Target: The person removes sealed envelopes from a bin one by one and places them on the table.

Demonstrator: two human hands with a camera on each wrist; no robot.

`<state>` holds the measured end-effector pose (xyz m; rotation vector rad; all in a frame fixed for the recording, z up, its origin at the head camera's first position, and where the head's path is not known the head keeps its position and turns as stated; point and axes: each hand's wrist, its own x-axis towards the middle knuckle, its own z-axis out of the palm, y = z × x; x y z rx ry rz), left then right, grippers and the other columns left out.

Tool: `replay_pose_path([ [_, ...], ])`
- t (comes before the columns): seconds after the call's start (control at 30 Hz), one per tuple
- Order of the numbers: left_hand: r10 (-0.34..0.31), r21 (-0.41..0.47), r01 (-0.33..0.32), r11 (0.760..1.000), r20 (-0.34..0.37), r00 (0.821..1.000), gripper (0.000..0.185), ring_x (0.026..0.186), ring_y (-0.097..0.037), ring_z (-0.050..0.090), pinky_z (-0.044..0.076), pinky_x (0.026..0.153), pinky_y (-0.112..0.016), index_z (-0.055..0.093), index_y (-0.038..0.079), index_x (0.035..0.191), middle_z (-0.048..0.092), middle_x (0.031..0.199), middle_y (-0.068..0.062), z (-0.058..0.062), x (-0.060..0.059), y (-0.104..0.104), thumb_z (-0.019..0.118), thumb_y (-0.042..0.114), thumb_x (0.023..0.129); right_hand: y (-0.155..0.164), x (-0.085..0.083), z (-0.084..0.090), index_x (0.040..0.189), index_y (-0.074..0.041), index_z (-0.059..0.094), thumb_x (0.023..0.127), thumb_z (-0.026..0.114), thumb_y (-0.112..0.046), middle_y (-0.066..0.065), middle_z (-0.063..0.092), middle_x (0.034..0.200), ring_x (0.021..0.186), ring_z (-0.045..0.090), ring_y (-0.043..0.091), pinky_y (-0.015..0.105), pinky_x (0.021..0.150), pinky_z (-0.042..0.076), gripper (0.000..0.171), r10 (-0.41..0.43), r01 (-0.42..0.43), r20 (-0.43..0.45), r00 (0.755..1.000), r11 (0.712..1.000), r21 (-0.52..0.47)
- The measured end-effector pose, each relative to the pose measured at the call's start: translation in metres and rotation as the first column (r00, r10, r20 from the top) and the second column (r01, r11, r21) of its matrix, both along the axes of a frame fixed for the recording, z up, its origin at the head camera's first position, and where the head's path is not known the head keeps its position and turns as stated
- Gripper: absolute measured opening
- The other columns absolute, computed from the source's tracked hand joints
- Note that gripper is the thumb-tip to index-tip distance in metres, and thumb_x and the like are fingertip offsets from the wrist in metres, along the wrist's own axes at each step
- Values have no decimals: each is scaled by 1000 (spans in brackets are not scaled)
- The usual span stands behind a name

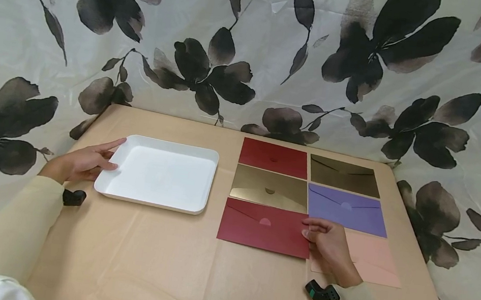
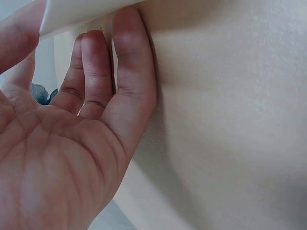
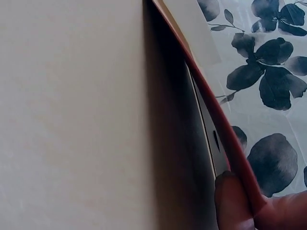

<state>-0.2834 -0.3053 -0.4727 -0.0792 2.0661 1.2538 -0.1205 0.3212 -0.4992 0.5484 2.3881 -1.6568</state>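
A white tray [image 1: 159,173] lies on the left of the tan table [image 1: 143,258]. My left hand [image 1: 108,155] rests against its left rim with fairly straight fingers [image 2: 129,72]; the tray's wall [image 2: 216,96] fills the left wrist view. Six envelopes lie in a grid on the right. My right hand [image 1: 309,229] pinches the right edge of the near dark red envelope [image 1: 263,227]. In the right wrist view, that red edge [image 3: 216,110] is lifted slightly off the table between my fingertips [image 3: 232,201].
The other envelopes are red [image 1: 274,157], gold [image 1: 269,188], bronze [image 1: 343,175], purple [image 1: 345,209] and pink [image 1: 375,259], the pink one partly under my right hand. A floral cloth [image 1: 252,47] hangs behind and around the table.
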Motion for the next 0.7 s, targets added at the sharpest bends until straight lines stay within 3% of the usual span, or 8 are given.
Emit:
replay_pose_path([
  [0.47, -4, -9, 4, 1000, -4, 1000, 100, 122, -27, 58, 58, 95, -39, -12, 37, 163, 3, 170, -34, 1, 0, 3, 62, 13, 102, 0, 1, -2, 125, 6, 71, 92, 72, 0, 0, 67, 85, 72, 67, 9, 24, 64, 58, 33, 31, -32, 19, 999, 999, 35],
  [0.7, 1, -15, -1, 1000, 0, 1000, 99, 120, -24, 59, 58, 95, -40, -12, 39, 163, 3, 170, -33, 0, -1, 1, 62, 13, 102, -2, 1, -2, 125, 9, 69, 91, 71, 4, 3, 67, 84, 72, 71, 12, 26, 64, 61, 34, 37, -37, 10, 999, 999, -8],
])
